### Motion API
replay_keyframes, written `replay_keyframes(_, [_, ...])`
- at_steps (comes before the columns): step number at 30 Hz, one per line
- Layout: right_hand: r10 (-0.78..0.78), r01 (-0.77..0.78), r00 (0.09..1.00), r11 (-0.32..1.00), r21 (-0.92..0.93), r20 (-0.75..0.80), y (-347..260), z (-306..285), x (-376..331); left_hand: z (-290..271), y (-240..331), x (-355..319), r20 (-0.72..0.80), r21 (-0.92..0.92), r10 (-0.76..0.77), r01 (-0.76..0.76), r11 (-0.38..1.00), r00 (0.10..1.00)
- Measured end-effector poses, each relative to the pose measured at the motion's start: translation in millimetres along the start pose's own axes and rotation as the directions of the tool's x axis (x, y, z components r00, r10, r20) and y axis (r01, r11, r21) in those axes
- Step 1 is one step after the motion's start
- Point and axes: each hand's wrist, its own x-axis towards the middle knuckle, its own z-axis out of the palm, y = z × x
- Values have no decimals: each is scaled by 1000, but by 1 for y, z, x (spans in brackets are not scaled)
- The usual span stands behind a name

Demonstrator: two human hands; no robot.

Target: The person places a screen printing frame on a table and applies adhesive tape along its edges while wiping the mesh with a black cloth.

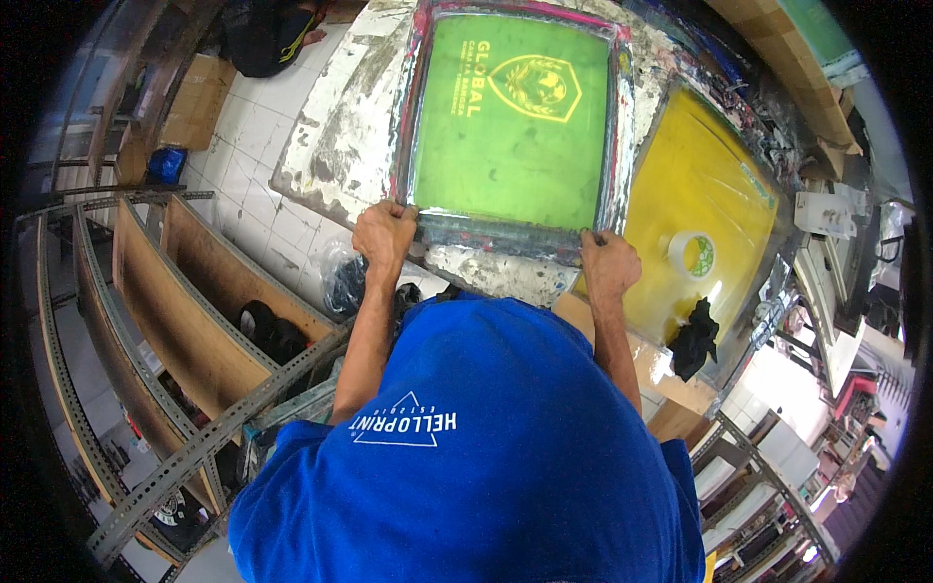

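A screen printing frame (pixel 501 236) lies flat on the paint-smeared worktable (pixel 340 126) in front of me. Its mesh (pixel 510 170) is green, with a yellow shield emblem (pixel 536 87) and yellow lettering; tape and ink smears cover its dark border. At the near left corner, my left hand (pixel 385 235) is closed on the frame's edge. My right hand (pixel 611 262) grips the near right corner, thumb on top. Fingertips under the border are partly hidden.
Right of the frame, a yellow plastic-covered surface (pixel 646 267) bears a tape roll (pixel 691 255) and a crumpled black cloth (pixel 693 340). A metal-framed rack with wooden shelves (pixel 180 301) stands at left. A cardboard box (pixel 197 102) and a person's dark-clothed leg (pixel 267 39) are beyond.
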Motion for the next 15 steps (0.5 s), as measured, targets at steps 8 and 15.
replay_keyframes(8, [32, -32, 999, 999, -34, 9, -1, 3, 2, 4, -1, 0, -10, 22, -6, 6, 1000, 1000])
replay_keyframes(15, [-19, 18, 1000, 1000, -19, -24, -3, 1, -1, 10, -2, -1, -75, 58, 30, -26, 998, 997])
